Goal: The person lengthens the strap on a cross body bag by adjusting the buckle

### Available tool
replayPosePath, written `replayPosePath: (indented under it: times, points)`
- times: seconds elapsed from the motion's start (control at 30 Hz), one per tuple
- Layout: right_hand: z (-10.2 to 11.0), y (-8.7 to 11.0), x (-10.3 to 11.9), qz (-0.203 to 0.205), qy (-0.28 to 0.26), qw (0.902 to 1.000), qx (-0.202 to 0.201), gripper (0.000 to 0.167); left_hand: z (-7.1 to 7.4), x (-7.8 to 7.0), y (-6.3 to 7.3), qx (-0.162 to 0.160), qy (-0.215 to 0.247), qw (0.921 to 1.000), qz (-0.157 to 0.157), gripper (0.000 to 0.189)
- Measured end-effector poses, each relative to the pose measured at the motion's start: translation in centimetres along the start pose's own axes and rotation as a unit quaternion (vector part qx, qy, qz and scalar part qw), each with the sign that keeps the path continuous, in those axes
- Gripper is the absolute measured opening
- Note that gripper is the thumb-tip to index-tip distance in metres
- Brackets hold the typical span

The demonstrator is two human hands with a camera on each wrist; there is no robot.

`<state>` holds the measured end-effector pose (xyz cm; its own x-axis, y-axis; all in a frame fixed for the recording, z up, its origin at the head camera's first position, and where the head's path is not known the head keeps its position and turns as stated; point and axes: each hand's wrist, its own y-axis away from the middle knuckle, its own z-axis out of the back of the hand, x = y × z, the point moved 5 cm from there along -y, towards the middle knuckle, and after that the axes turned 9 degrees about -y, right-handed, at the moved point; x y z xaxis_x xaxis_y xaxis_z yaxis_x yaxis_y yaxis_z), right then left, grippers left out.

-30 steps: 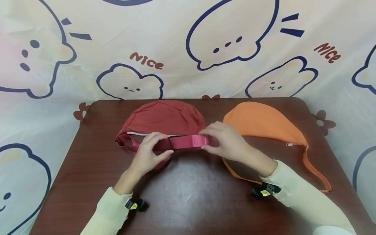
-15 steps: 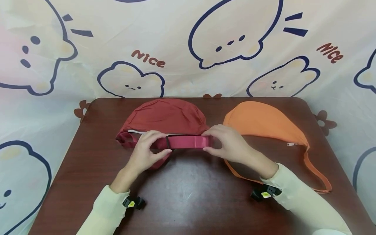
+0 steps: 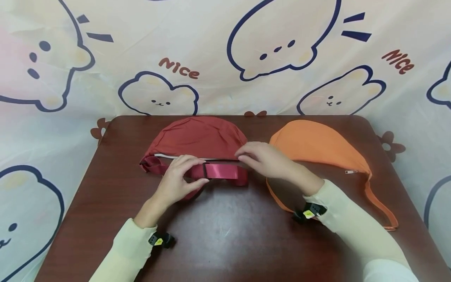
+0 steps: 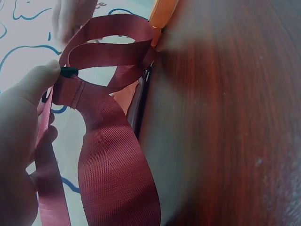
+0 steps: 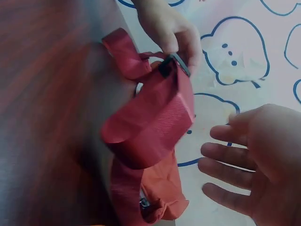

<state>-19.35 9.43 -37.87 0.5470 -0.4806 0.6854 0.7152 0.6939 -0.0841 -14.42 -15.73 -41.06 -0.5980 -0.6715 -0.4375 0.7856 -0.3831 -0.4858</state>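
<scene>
A red waist bag (image 3: 201,137) lies at the back of the table, its zipper edge toward me. My left hand (image 3: 177,182) pinches the black strap slider (image 3: 205,170) between thumb and fingers, holding the bag's dark red strap (image 3: 222,171) up off the table. In the right wrist view the strap (image 5: 150,117) loops out from the slider (image 5: 175,65). My right hand (image 3: 267,160) is off the strap, near the bag's right end. Its fingers (image 5: 228,157) are loosely extended in the right wrist view and hold nothing.
An orange waist bag (image 3: 313,143) lies at the back right, its strap (image 3: 380,207) trailing toward the right table edge. The brown table (image 3: 225,243) ends against a patterned cloth backdrop (image 3: 225,94).
My right hand has let go of the strap's right end and moved slightly up and left. That end now hangs down in a loop. My left hand keeps its pinch on the slider.
</scene>
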Motion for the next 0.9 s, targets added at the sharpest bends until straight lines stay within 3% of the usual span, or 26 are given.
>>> replayPosePath:
  times: [0.17, 0.27, 0.37, 0.73, 0.9]
  points:
    - [-1.5, -2.1, -0.8, -0.013, -0.02, 0.9975, 0.067, 0.025, -0.1, 0.0, -0.1, 0.007, -0.003, 1.0, -0.002, 0.053]
    - [-3.0, -2.5, -1.2, -0.021, -0.018, 0.9933, 0.112, 0.03, 0.0, 0.0, -0.1, 0.013, -0.001, 0.9999, 0.004, 0.052]
    - [-4.0, -2.6, -1.5, -0.027, -0.022, 0.9909, 0.13, 0.035, 0.0, -0.1, -0.1, 0.018, 0.0, 0.9998, 0.008, 0.051]
    - [-4.8, -2.4, -2.5, -0.035, -0.013, 0.9966, 0.073, 0.015, -0.1, -0.3, -0.2, 0.027, -0.002, 0.9996, 0.001, 0.052]
    - [-4.1, -2.4, -3.0, -0.043, -0.044, 0.9972, 0.042, 0.01, -0.1, -0.3, -0.2, 0.032, -0.006, 0.9994, -0.006, 0.05]
